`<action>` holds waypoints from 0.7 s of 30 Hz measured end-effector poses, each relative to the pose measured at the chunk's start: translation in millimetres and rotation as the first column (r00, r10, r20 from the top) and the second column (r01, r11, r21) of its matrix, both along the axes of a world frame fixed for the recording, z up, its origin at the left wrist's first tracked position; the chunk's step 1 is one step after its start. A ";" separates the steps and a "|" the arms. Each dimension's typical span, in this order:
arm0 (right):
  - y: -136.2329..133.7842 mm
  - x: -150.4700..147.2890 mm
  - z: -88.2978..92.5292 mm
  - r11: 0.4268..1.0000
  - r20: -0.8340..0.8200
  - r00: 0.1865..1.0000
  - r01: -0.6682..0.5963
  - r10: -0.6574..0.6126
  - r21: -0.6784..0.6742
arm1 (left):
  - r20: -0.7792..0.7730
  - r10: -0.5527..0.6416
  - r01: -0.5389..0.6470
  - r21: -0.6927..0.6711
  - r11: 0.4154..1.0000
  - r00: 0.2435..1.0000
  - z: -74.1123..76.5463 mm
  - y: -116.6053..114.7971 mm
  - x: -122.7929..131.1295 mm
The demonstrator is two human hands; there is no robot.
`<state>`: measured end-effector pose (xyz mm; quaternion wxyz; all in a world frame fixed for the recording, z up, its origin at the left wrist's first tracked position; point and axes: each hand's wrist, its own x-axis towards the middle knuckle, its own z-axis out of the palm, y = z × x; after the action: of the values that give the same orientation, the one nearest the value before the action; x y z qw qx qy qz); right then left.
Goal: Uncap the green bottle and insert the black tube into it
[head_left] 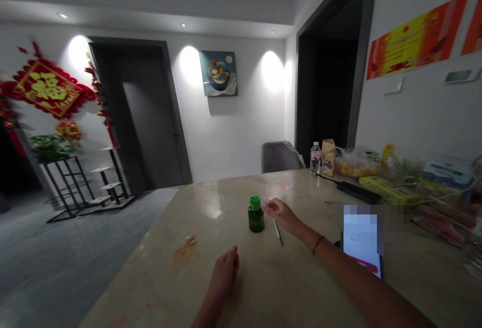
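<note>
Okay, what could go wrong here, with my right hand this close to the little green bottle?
1. The right hand, pinching a thin stick, sits right beside the small green bottle; a nudge might tip it, and whether its cap is tight cannot be told.
2. A spill could run across the table toward the phone lying to the right.

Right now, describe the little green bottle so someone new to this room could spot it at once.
Find the long beige stone-look table in the lower half of the view. Near its middle, just left of the right hand, stands the green bottle. Unlike the clutter along the wall side, it stands alone: dark green, upright, with a bright green cap.
</note>
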<state>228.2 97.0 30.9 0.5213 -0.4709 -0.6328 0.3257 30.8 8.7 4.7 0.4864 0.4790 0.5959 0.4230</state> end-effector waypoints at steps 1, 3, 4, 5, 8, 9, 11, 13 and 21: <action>7.3 -6.8 -0.2 0.999 -0.006 0.999 0.050 -0.050 0.021 | 0.004 0.021 -0.021 0.005 1.000 1.000 -2.6 -3.5 -0.4; 21.4 -20.4 -2.1 0.993 -0.017 0.993 0.116 -0.115 0.032 | 0.016 0.037 -0.037 0.005 0.999 0.999 -5.1 -7.5 -0.1; 27.7 -26.9 -3.7 0.989 -0.029 0.990 0.141 -0.140 0.031 | 0.022 0.041 -0.041 0.005 0.999 0.999 -5.3 -8.3 0.3; 33.1 -32.9 -5.9 0.987 -0.041 0.987 0.158 -0.157 0.029 | 0.026 0.041 -0.041 0.006 0.999 0.999 -5.3 -8.5 0.7; 43.2 -47.0 -14.3 0.985 -0.075 0.982 0.174 -0.173 0.013 | 0.053 0.057 -0.057 0.007 0.998 0.997 -5.4 -8.5 0.1; 44.3 -50.2 -17.6 0.985 -0.082 0.981 0.174 -0.173 0.011 | 0.068 0.066 -0.067 0.004 0.998 0.995 -5.7 -8.5 -0.8; 44.2 -54.6 -24.4 0.983 -0.089 0.980 0.183 -0.180 0.031 | 0.098 0.086 -0.086 -0.008 0.996 0.991 -6.6 -8.6 -3.0; 42.3 -57.0 -30.8 0.978 -0.075 0.979 0.196 -0.191 0.067 | 0.112 0.097 -0.096 -0.016 0.995 0.989 -7.1 -8.5 -4.9; 34.1 -59.8 -42.0 0.974 -0.038 0.978 0.209 -0.206 0.090 | 0.175 0.107 -0.096 -0.073 0.993 0.979 -4.5 -6.6 -6.2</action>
<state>168.4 131.0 -11.1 0.5829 -0.5049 -0.5872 0.2462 24.6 2.1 0.2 0.5309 0.3922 0.5868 0.4691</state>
